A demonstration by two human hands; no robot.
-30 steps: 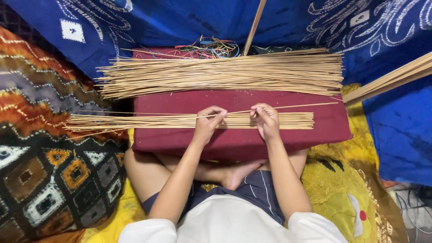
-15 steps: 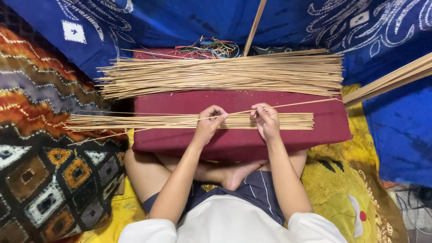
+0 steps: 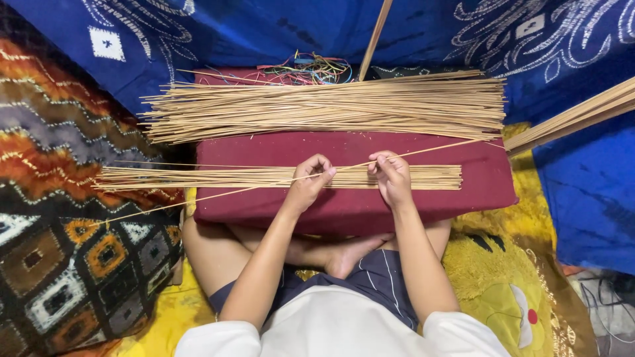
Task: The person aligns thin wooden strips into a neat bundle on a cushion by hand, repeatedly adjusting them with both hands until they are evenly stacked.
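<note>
My left hand and my right hand both pinch one long thin bamboo stick, which slants from lower left to upper right over a dark red cushion on my lap. Under my hands lies a flat row of thin sticks running left to right. A bigger pile of the same sticks lies along the cushion's far edge.
A tangle of coloured threads sits behind the big pile. More sticks jut in from the right and one thick stick leans at the top. Blue patterned cloth hangs behind, a patterned orange pillow lies left, and a yellow plush lies right.
The single stick has tilted: its left end has dropped toward the patterned pillow and its right end has risen toward the big pile. Both hands stay in place.
</note>
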